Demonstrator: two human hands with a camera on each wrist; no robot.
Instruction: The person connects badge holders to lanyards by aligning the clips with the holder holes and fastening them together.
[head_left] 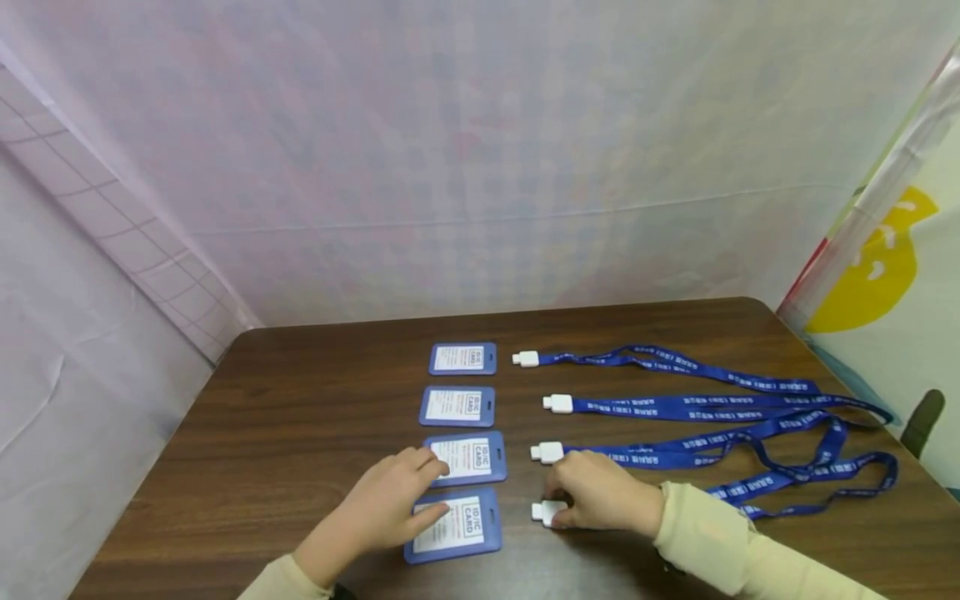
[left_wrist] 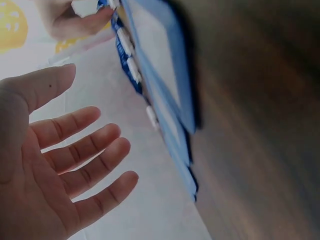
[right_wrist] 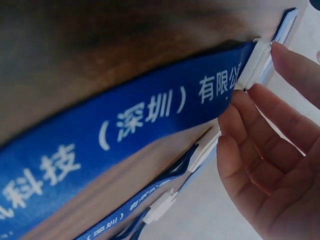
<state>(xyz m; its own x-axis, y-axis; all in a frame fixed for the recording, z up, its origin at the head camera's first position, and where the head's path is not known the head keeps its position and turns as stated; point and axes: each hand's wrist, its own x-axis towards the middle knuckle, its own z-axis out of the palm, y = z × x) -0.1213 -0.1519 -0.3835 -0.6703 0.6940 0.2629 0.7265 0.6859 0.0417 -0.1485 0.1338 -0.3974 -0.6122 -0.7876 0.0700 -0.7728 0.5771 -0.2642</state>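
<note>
My right hand (head_left: 600, 493) pinches the white plastic clip (head_left: 552, 512) of the nearest blue lanyard between thumb and fingers. In the right wrist view the clip (right_wrist: 255, 64) joins a blue strap (right_wrist: 135, 117) with white lettering. My left hand (head_left: 386, 504) is over the two nearest blue ID card holders; its fingers are spread and relaxed in the left wrist view, holding nothing. The nearest card holder (head_left: 491, 521) lies flat, partly covered by the thumb. Behind it is a second card holder (head_left: 480, 458), overlapped by fingertips.
Two more card holders (head_left: 462, 359) lie farther back in the same column. To their right, several lanyards (head_left: 660, 408) stretch across the brown table (head_left: 300, 417), their white clips facing the cards. A pale curtain (head_left: 480, 167) hangs behind the table.
</note>
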